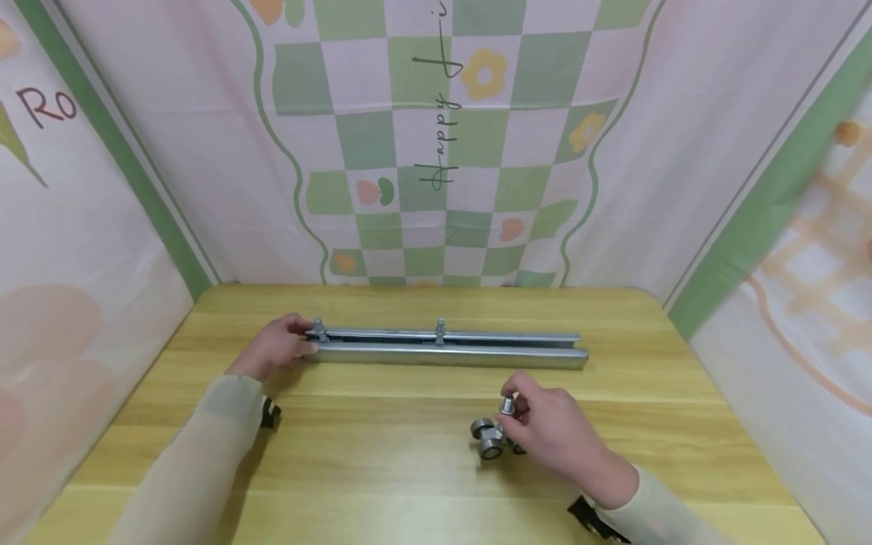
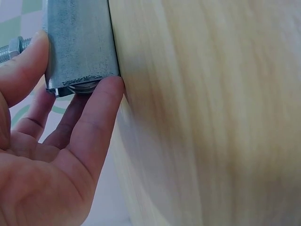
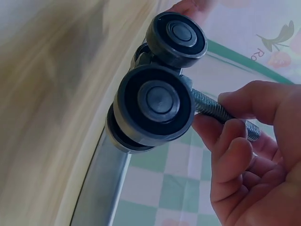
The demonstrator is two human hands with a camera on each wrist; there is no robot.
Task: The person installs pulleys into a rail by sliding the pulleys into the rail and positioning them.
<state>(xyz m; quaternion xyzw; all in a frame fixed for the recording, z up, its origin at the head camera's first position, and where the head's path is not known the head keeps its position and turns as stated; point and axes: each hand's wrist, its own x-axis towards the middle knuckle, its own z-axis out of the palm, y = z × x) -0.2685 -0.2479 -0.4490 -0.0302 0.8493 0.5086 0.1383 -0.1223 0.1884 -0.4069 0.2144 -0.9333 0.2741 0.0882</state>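
Note:
A steel C-shaped rail (image 1: pixel 456 355) lies crosswise on the table, its slot facing up. Two threaded bolts stand upright out of the slot, one bolt (image 1: pixel 319 328) near the left end and another bolt (image 1: pixel 440 328) about midway. My left hand (image 1: pixel 275 348) holds the rail's left end between thumb and fingers; a wheel edge shows inside that end in the left wrist view. In front of the rail, my right hand (image 1: pixel 555 424) pinches the threaded stem of a roller trolley (image 3: pixel 155 101). Several dark-faced bearing wheels show on this trolley, which appears just above the table.
The wooden table (image 1: pixel 368 469) has light yellow grain. Behind it hangs a printed cloth (image 1: pixel 422 136) with green checks, and more cloth walls close in the left and right sides. The rail's right end (image 1: pixel 584 357) points toward the right side.

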